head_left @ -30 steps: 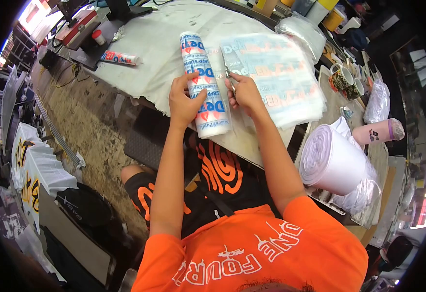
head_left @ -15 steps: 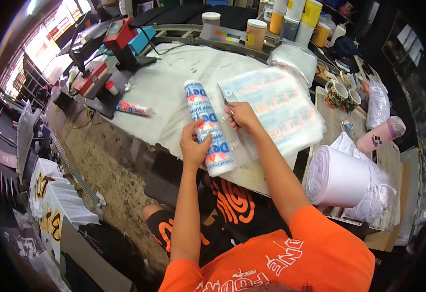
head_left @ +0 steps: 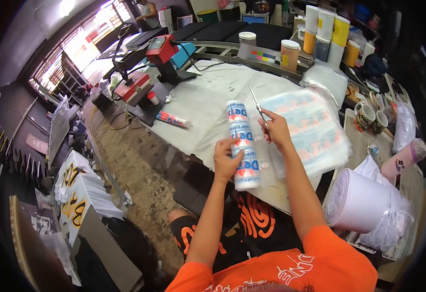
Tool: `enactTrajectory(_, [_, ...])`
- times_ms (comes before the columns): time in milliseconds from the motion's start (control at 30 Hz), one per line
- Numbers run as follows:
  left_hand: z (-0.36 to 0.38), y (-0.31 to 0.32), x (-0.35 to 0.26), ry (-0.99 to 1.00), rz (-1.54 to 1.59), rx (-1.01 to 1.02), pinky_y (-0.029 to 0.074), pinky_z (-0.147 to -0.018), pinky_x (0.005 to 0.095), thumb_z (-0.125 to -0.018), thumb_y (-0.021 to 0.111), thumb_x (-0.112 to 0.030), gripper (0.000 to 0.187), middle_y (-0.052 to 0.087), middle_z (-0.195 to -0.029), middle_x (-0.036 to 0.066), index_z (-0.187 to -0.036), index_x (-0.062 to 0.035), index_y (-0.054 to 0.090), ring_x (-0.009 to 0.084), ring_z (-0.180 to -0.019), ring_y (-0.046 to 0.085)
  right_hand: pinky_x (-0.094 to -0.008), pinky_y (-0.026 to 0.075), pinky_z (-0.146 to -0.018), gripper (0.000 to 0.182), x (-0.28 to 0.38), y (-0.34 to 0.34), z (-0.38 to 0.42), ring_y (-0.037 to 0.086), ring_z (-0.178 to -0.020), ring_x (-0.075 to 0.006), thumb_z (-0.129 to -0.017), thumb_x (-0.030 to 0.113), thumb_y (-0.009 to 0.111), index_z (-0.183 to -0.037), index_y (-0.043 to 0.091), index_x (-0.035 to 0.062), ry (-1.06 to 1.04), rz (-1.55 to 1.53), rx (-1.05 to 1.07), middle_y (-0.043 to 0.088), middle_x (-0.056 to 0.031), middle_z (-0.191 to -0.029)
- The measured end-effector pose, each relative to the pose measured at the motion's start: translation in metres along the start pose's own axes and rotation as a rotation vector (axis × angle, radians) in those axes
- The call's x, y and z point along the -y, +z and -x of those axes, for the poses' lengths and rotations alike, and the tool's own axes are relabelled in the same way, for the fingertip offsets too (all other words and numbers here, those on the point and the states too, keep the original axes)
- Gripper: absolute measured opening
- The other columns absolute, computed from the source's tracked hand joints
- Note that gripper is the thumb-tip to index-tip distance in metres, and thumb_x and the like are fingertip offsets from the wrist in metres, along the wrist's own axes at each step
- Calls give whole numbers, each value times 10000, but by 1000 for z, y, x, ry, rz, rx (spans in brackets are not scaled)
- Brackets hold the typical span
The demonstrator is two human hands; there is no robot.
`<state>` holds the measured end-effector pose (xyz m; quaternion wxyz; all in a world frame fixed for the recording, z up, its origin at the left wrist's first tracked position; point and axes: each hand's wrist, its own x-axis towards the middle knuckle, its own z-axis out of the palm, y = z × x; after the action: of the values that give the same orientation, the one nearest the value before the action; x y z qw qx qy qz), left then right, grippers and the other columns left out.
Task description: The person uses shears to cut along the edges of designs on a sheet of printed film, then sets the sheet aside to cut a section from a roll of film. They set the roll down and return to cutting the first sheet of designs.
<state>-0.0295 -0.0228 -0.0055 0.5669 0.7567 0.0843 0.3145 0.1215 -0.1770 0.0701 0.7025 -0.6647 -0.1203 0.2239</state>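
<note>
My left hand (head_left: 226,160) clasps the printed roll (head_left: 250,146) on the pale-covered table (head_left: 201,143); my right hand (head_left: 276,130) grips scissors (head_left: 257,103) just beside it. Containers (head_left: 325,25) stand beyond the far edge; a bright opening (head_left: 94,39) lies far left.

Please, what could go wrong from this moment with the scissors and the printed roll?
The scissors in the right hand are close beside the printed roll, so a slip might nick it. The roll is round and its near end lies by the table's edge; if the left hand lets go, it could roll away. The loose printed sheets nearby might get bumped out of place.
</note>
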Motion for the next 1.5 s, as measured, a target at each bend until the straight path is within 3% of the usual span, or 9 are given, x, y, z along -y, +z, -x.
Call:
enactTrajectory(167, [-1, 15, -19, 205, -402, 2, 425, -1121, 472, -804, 741, -54, 402, 560, -1384, 146, -1201, -120, 741, 335, -1297, 533, -272, 371, -453, 539, -24, -17, 27, 421, -464, -63, -936, 119, 763, -1457, 626, 90, -295, -16, -62, 499, 26, -567])
enactTrajectory(267, [-14, 22, -39, 460, -703, 343, 311, -1228, 524, -811, 627, -48, 377, 651, -1345, 114, -1162, -109, 750, 344, -1316, 536, -273, 355, -497, 563, -37, -32, 12, 385, -504, -63, -915, 74, 752, -1462, 619, 91, -440, 118, -175, 494, 7, -561])
enactTrajectory(567, [-47, 96, -62, 391, -857, 722, 333, -1209, 569, -834, 637, -59, 221, 696, -1094, 124, -1039, -18, 707, 328, -1168, 602, -236, 302, -527, 584, -20, -50, 16, 339, -582, -21, -902, 2, 747, -1467, 613, 58, -490, -13, -377, 412, 78, -605])
enactTrajectory(633, [-47, 110, -61, 352, -861, 737, 335, -1206, 574, -841, 646, -72, 223, 689, -1093, 138, -1050, -9, 694, 348, -1173, 598, -254, 356, -521, 565, -21, -58, 13, 395, -542, -35, -893, 4, 715, -1448, 617, 46, -524, 6, -416, 483, 7, -562])
enactTrajectory(833, [-38, 136, -60, 299, -515, 512, 312, -1213, 594, -905, 655, -203, 435, 591, -1370, 238, -1291, -3, 627, 437, -1300, 533, -221, 402, -496, 544, -22, -67, 11, 421, -520, -14, -933, -115, 608, -1461, 600, 16, -564, -86, -602, 497, 51, -605])
enactTrajectory(900, [-41, 138, -56, 473, -810, 675, 282, -1221, 621, -940, 637, -265, 533, 516, -1519, 236, -1403, -5, 585, 454, -1409, 463, -214, 428, -523, 546, -23, -67, 11, 427, -521, -13, -934, -138, 566, -1458, 602, 13, -541, -93, -599, 502, 54, -611])
enactTrajectory(1100, [-50, 160, -57, 407, -695, 914, 208, -1265, 618, -939, 611, -257, 520, 506, -1543, 204, -1406, -29, 592, 438, -1478, 377, -230, 369, -507, 564, -27, -69, 6, 427, -542, -23, -897, -46, 705, -1448, 614, 27, -605, -186, -593, 531, -1, -566])
enactTrajectory(1233, [-46, 162, -49, 337, -657, 914, 191, -1275, 601, -951, 611, -280, 576, 452, -1588, 219, -1465, -28, 542, 418, -1519, 332, -225, 380, -487, 541, -31, -76, 4, 429, -493, -15, -946, -75, 663, -1474, 580, 12, -569, -110, -614, 520, 45, -606])
enactTrajectory(1500, [-36, 98, -44, 274, -652, 479, 183, -1293, 501, -997, 651, -384, 789, 312, -1690, 206, -1628, -42, 325, 383, -1568, 281, -263, 368, -505, 480, -28, -72, 5, 431, -506, -55, -917, 67, 758, -1387, 661, 49, -485, -56, -568, 515, 7, -545])
